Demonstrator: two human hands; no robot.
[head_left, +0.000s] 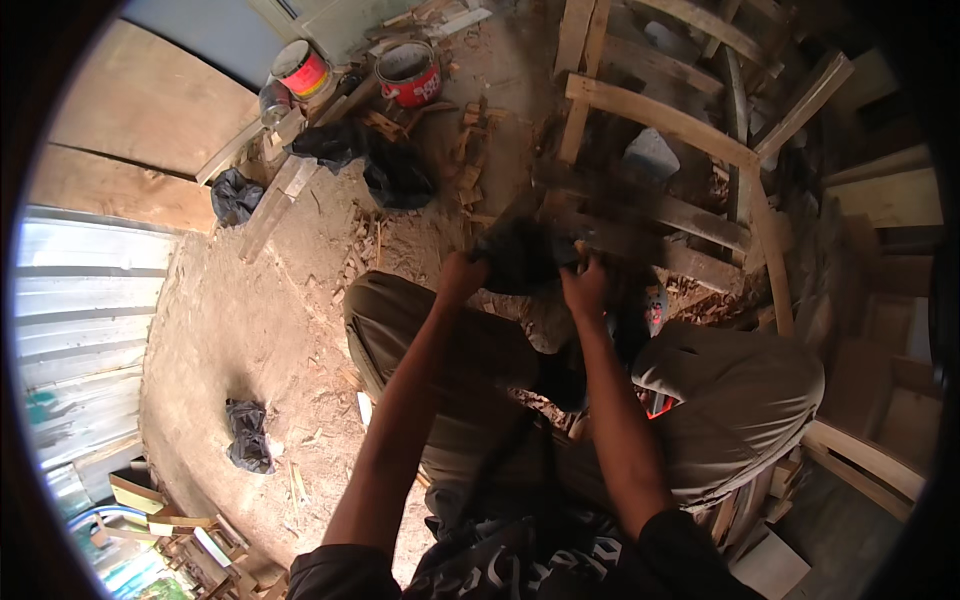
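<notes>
Between my knees a dark black plastic bag [522, 262] is stretched, slightly blurred. My left hand [463, 277] is closed on its left edge. My right hand [585, 285] pinches the other side, fingers toward the bag. Its contents, if any, are hidden in shadow. Just beyond the bag lie wooden boards [700, 268] of a frame. Below my right hand, partly covered by my forearm and leg, stands a can with white and red markings [655, 308].
Slatted wooden frames [665, 118] stand ahead to the right. Red paint cans [408, 75] and more black bags [395, 175] lie ahead to the left. Another black bag [248, 437] is on the dirt floor [240, 310] at left, near corrugated sheeting [85, 310]. Wood scraps [200, 555] pile up lower left.
</notes>
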